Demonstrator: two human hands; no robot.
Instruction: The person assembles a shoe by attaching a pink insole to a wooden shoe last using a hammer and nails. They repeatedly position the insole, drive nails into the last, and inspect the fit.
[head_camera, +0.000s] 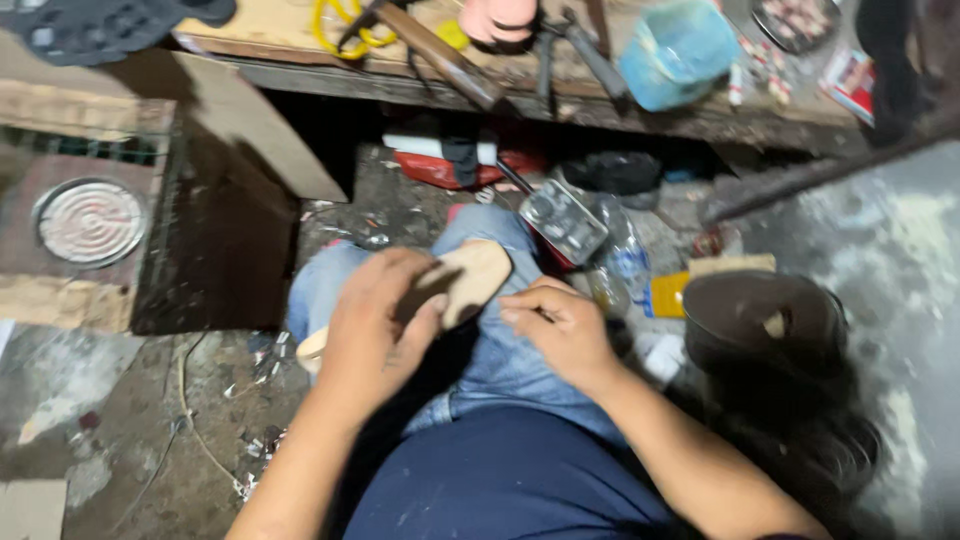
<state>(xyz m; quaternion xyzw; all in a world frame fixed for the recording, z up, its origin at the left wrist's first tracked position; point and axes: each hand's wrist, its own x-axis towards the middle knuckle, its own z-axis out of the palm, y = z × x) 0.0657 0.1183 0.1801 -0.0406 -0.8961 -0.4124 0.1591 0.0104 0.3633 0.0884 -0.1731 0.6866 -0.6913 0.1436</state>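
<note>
We hold a tan shoe sole (470, 280) over our lap, on the blue jeans (500, 360). Our left hand (375, 320) wraps it from nine o'clock, fingers (425, 312) curled and pressed against its face. Our right hand (560, 325) sits just beside the sole at three o'clock, fingers bent together; whether they pinch anything we cannot tell. At two o'clock lies a dark round pot (765, 320) on the floor. At twelve o'clock runs the cluttered wooden desk (300, 30).
</note>
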